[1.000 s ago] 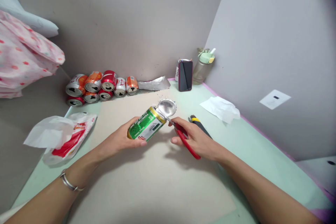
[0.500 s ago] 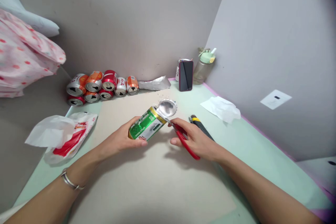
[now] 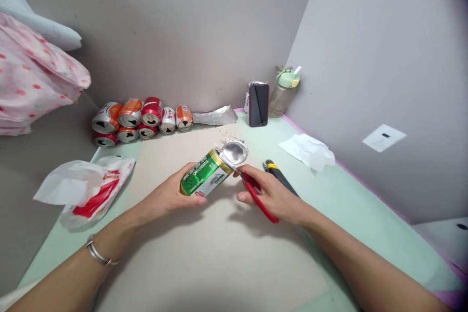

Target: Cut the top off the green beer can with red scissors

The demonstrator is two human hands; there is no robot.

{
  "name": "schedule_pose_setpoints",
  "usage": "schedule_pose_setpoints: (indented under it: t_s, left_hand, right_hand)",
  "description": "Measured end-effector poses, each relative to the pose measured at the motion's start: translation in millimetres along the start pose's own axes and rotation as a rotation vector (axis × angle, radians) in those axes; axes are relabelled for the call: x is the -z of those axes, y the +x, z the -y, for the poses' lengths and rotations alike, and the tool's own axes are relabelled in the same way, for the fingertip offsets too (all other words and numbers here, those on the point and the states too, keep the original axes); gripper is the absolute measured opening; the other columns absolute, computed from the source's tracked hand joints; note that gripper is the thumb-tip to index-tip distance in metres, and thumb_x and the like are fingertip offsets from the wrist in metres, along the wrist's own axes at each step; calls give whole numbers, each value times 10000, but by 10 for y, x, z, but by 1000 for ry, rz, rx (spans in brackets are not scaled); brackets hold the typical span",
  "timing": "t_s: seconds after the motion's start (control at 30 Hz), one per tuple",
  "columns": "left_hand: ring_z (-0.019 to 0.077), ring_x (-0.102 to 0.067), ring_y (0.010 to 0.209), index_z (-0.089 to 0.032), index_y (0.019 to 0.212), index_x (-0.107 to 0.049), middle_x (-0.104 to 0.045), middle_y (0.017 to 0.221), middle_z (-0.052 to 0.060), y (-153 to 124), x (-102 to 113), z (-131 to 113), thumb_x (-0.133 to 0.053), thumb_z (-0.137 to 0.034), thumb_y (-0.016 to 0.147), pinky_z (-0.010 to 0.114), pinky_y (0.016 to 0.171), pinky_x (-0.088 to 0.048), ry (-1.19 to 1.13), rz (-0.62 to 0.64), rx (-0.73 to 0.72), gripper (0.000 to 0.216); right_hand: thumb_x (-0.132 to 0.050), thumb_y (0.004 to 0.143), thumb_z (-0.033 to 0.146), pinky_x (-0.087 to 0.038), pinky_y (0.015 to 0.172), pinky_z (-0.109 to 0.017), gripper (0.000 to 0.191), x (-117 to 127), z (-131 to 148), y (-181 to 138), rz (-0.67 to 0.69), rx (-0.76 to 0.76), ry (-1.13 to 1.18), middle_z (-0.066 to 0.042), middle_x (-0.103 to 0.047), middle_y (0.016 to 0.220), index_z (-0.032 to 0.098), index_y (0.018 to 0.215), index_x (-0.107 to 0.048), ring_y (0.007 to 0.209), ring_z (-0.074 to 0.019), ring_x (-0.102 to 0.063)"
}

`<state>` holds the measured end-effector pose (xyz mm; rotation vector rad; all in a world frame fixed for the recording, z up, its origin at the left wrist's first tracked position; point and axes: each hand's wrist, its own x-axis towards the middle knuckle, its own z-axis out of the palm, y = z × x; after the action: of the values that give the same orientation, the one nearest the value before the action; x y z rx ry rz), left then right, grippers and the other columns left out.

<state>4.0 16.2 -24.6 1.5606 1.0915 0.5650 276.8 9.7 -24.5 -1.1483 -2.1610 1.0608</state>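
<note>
My left hand (image 3: pixel 171 194) is wrapped round a green beer can (image 3: pixel 204 174), held on its side just above a beige board (image 3: pixel 204 253). The can's silver end (image 3: pixel 234 152) is partly cut and bent up, pointing away from me. My right hand (image 3: pixel 272 194) grips red-handled scissors (image 3: pixel 256 194), and their blades meet the can's rim beside that silver end.
Several red and orange cans (image 3: pixel 141 120) are stacked against the back wall. Near them lie a foil scrap (image 3: pixel 215 116), a phone (image 3: pixel 258 105) and a water bottle (image 3: pixel 283 91). A yellow-black knife (image 3: pixel 280 178) and white tissue (image 3: pixel 307 151) lie to the right, a plastic bag (image 3: pixel 86 189) to the left.
The can has tipped slightly and shifted a little toward the right hand, and the scissors stay at its rim. Both hands keep their grip.
</note>
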Motion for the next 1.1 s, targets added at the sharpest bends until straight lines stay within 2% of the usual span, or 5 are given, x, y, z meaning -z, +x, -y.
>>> schedule_pose_setpoints:
  t_s: [0.27, 0.6, 0.8, 1.0, 1.1]
  left_hand:
    - [284, -627, 1047, -253, 1312, -475, -635, 1197, 70, 5, 26, 21, -782, -419, 759, 361, 834, -514, 26, -12, 23, 653]
    - [291, -619, 1087, -247, 1310, -480, -638, 1218, 63, 3, 45, 22, -791, -444, 753, 358, 882, -493, 43, -21, 29, 667]
    - [281, -615, 1041, -267, 1322, -476, -641, 1185, 49, -24, 60, -6, -791, -451, 751, 340, 834, -493, 79, 10, 13, 678]
    - [264, -615, 996, -255, 1299, -488, -653, 1109, 42, -39, 73, -12, -780, -459, 760, 323, 805, -488, 61, 52, -5, 646]
    - [282, -614, 1026, -241, 1296, -499, -649, 1146, 64, -25, 89, 8, -766, -474, 763, 342, 823, -492, 74, 46, -19, 640]
  right_hand:
    - [-561, 951, 508, -355, 607, -257, 311, -29, 35, -4, -13, -67, 128, 34, -488, 763, 216, 1056, -576, 656, -133, -370]
    - [-605, 925, 528, -272, 549, -246, 346, -41, 31, -1, -31, -63, 196, 49, -327, 714, 192, 1002, -631, 635, -118, -284]
    - [-594, 927, 541, -294, 570, -255, 356, 52, 13, -16, -3, -3, 86, 39, -354, 703, 207, 1032, -656, 653, -131, -301]
    - [-598, 922, 544, -291, 550, -238, 383, 126, 9, -4, 105, -39, 286, 50, -338, 696, 193, 1070, -643, 605, -109, -318]
    - [-583, 920, 565, -325, 562, -238, 410, 93, 10, 8, 89, -51, 265, 49, -388, 701, 196, 1095, -621, 599, -113, -344]
